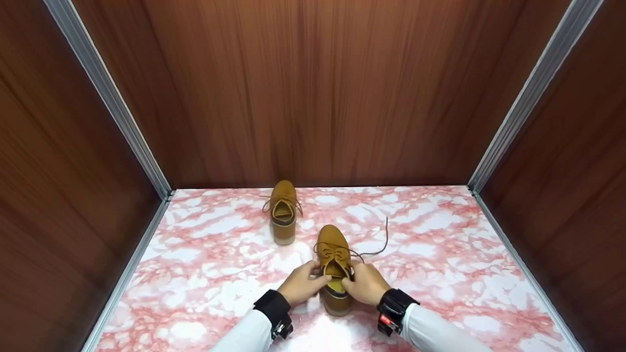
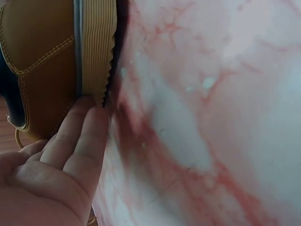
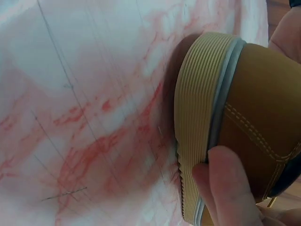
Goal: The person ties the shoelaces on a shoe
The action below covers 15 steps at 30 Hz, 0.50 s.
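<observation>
I see nearer tan-brown, leather-look lace-up shoe (image 1: 334, 253) on pink-and-white marbled table (image 1: 464, 274). Left hand (image 1: 300, 284) and right hand (image 1: 370, 283) hold its sides, thumbs by opening. I'd squeeze evenly, mind long thin dark lace (image 1: 386, 237).

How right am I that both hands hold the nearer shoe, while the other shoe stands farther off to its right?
Not quite: in the head view, the other shoe stands farther off to the left of the nearer shoe. The left hand and right hand do hold the nearer one.
</observation>
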Tool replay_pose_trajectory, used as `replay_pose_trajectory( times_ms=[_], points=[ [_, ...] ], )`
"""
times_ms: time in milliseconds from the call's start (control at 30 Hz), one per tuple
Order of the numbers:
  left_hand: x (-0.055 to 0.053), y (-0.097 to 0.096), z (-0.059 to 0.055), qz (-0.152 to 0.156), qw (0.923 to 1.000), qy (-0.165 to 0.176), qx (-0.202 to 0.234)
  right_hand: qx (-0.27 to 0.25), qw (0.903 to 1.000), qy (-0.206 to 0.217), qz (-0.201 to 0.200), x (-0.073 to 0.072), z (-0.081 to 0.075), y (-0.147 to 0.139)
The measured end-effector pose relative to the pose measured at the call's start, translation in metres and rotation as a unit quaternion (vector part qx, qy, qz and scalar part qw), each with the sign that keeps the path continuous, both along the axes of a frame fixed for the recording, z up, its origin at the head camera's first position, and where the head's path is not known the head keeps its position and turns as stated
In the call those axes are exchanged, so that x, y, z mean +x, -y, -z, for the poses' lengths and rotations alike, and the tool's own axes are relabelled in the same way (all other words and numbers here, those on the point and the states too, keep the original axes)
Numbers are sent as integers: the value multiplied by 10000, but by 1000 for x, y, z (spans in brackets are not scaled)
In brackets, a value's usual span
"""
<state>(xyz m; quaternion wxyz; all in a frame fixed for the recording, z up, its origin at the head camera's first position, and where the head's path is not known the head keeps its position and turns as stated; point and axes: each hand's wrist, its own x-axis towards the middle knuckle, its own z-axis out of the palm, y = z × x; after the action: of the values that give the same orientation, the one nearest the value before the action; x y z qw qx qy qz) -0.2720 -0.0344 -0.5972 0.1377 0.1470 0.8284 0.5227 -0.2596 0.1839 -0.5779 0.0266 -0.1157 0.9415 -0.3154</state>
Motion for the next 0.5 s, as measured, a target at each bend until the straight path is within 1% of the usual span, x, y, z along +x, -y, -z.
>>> replay_pose_trajectory(
  times_ms=[133,233,267,367,433,500],
  points=[
    [5,2,1,18,9994,286,169,-27,10000,25,-91,5,1,0],
    [8,4,2,27,9981,522,316,65,9998,-155,-83,8,3,0],
    [8,4,3,10,9971,634,429,112,9997,-207,-75,9,3,1],
    [7,6,5,-7,9945,787,693,212,9992,-319,-146,9,4,2],
    [7,7,5,-38,9922,891,870,247,9988,-344,-249,9,3,3],
    [5,7,6,-58,9909,941,958,246,9987,-304,-339,8,2,4]
  ],
)
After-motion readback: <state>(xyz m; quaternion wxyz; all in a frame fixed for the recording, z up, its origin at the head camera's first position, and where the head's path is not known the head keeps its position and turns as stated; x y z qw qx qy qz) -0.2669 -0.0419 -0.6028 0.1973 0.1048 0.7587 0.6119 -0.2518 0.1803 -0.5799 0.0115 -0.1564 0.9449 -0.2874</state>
